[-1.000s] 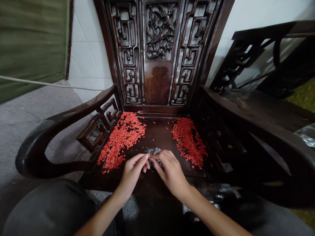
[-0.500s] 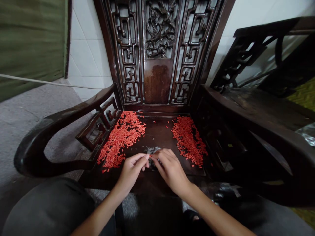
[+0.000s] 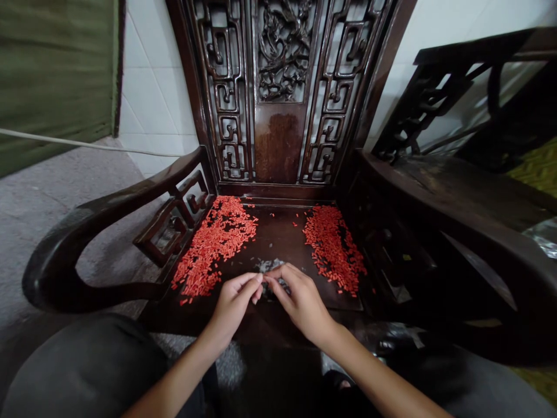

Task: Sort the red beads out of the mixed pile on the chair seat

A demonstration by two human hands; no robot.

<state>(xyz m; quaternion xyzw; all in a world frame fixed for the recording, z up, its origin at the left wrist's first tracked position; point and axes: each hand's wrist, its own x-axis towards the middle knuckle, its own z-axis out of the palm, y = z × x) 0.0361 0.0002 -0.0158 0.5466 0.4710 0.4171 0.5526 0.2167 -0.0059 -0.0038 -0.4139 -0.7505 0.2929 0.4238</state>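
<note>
My left hand [image 3: 237,297] and my right hand [image 3: 300,295] meet fingertip to fingertip above the front of a dark wooden chair seat [image 3: 282,232]. Thumb and forefinger of each are pinched together. Whatever sits between the tips is too small and covered to make out. Behind and below the fingers lies a small heap of clear or greyish bits [image 3: 268,265], partly hidden by my hands. Small red tube-like pieces form a large spread pile [image 3: 217,238] on the seat's left and another pile [image 3: 333,247] on its right.
Curved armrests flank the seat, one at left [image 3: 56,244] and one at right [image 3: 456,226]. A carved openwork backrest [image 3: 281,139] rises behind. A few stray red pieces [image 3: 295,224] lie between the piles. Another dark wooden chair [image 3: 439,87] stands at the right.
My right fingers have shifted slightly at the pinch. A red bit visible between the fingertips before is now hardly seen. The piles look unchanged.
</note>
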